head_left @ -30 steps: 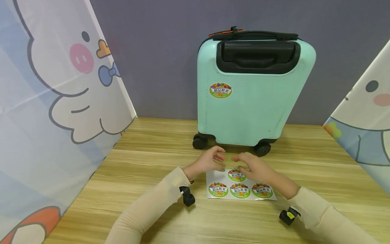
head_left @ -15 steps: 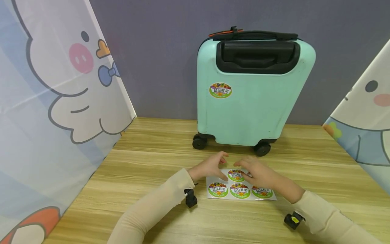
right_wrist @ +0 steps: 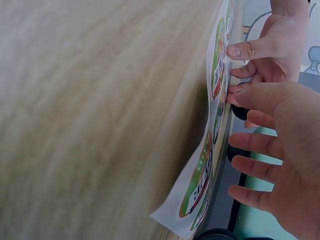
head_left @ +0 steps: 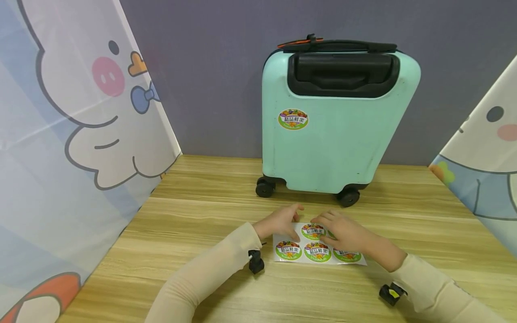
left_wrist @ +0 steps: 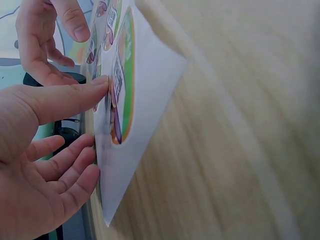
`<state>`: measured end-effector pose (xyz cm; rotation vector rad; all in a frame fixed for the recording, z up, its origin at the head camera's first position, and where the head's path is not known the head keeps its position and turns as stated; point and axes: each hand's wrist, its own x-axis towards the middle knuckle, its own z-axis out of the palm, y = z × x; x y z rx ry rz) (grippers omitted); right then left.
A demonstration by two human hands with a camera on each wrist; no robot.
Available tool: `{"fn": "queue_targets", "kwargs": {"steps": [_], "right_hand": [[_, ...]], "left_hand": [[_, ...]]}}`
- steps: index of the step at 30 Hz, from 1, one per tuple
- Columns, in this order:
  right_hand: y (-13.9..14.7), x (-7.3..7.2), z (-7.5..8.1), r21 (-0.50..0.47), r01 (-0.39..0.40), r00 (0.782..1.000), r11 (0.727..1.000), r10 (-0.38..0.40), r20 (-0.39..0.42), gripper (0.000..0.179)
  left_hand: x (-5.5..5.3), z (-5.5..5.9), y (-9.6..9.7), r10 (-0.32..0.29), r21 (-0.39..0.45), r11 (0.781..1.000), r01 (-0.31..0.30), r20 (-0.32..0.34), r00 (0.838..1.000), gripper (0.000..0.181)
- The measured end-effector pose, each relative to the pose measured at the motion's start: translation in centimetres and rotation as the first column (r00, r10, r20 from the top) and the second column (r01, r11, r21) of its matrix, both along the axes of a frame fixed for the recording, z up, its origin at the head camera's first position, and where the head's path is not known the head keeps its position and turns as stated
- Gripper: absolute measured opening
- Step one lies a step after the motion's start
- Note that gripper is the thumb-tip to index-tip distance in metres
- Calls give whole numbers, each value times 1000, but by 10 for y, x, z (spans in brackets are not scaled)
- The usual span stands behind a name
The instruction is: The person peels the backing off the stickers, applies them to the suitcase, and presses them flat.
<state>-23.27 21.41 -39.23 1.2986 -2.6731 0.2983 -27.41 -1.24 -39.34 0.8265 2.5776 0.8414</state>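
Note:
A white sheet (head_left: 278, 237) of oval fruit stickers lies on the wooden table; its upper left place bears no sticker. My left hand (head_left: 281, 220) is over that upper left part. In the left wrist view its thumb (left_wrist: 75, 97) reaches across the sheet's face while the loosely bent fingers lie along the far edge. My right hand (head_left: 345, 231) hovers over the sheet's right side, fingers spread, partly hiding the stickers there. In the right wrist view a corner of the sheet (right_wrist: 172, 200) curls up. Neither hand grips anything.
A mint green suitcase (head_left: 339, 143) stands on its wheels behind the sheet, with one oval fruit sticker (head_left: 293, 119) on its upper left. A grey wall (head_left: 202, 89) rises behind it. Cartoon-printed cloths (head_left: 81, 134) hang on both sides. Small black cameras (head_left: 256, 261) sit at both wrists.
Both hands have come down and nearer to me, onto the sheet's upper part. The left hand also shifted slightly right. Sheet and suitcase stay in place.

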Motion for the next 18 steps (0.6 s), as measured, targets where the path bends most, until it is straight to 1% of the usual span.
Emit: {"fn": "queue_targets", "kwargs": {"steps": [4, 9, 12, 15, 18], "right_hand": [[-1, 2, 1, 1, 1, 1000, 1000, -1, 6, 38], [-2, 2, 1, 3, 0, 1000, 1000, 0, 1, 37], [-2, 2, -1, -2, -12, 1000, 1000, 12, -11, 38], [-3, 1, -3, -7, -24, 999, 1000, 23, -27, 39], [-4, 2, -4, -4, -23, 999, 1000, 23, -31, 39]], "left_hand": [[0, 0, 1, 5, -10, 1000, -5, -21, 1000, 88], [3, 1, 3, 9, -60, 998, -14, -92, 996, 85], [5, 3, 4, 13, -91, 996, -24, -123, 992, 84], [6, 3, 5, 20, -106, 994, -34, -130, 991, 83], [5, 3, 5, 31, -100, 994, -42, -115, 993, 82]]}}
